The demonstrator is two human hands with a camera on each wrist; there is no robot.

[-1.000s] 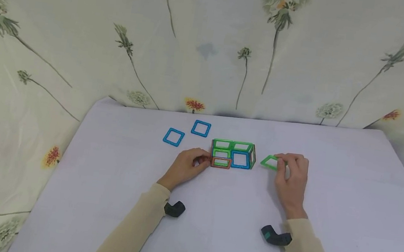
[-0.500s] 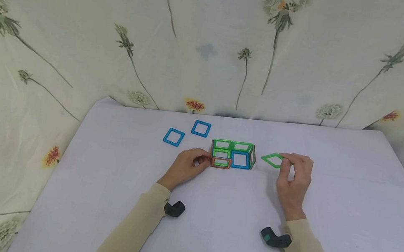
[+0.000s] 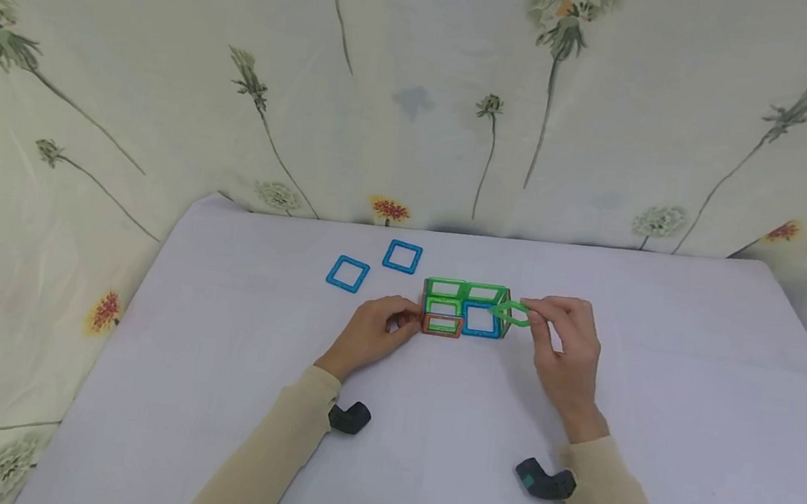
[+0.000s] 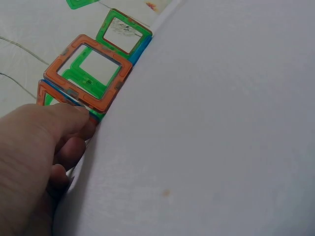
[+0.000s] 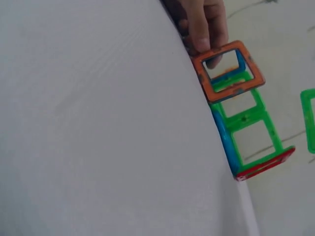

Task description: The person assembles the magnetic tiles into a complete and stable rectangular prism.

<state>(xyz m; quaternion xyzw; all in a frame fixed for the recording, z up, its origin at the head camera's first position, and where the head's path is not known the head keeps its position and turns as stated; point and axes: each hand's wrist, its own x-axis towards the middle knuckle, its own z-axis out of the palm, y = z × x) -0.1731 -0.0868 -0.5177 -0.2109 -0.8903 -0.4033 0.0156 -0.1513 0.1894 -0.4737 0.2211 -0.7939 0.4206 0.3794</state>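
A small box-like structure of magnetic tiles [image 3: 479, 334] stands on the table, with green, blue, orange and red frames joined edge to edge. My left hand [image 3: 373, 331] grips its left end; in the left wrist view the thumb lies against the side next to the orange square tile [image 4: 109, 101]. My right hand [image 3: 567, 360] pinches a loose green magnetic tile [image 3: 516, 323] by its right side, held tilted. That tile overlaps the structure's right end in the head view, and its edge shows at the border of the right wrist view.
Two blue square magnetic tiles [image 3: 346, 288] lie flat on the white tabletop [image 3: 424, 456], behind and left of the structure. A flowered cloth [image 3: 417, 144] hangs behind the table's far edge. Black wrist devices [image 3: 349, 419] sit at both sleeves.
The green tile in my right hand turned, then moved left to the structure's right end. My left hand and the structure have stayed put.
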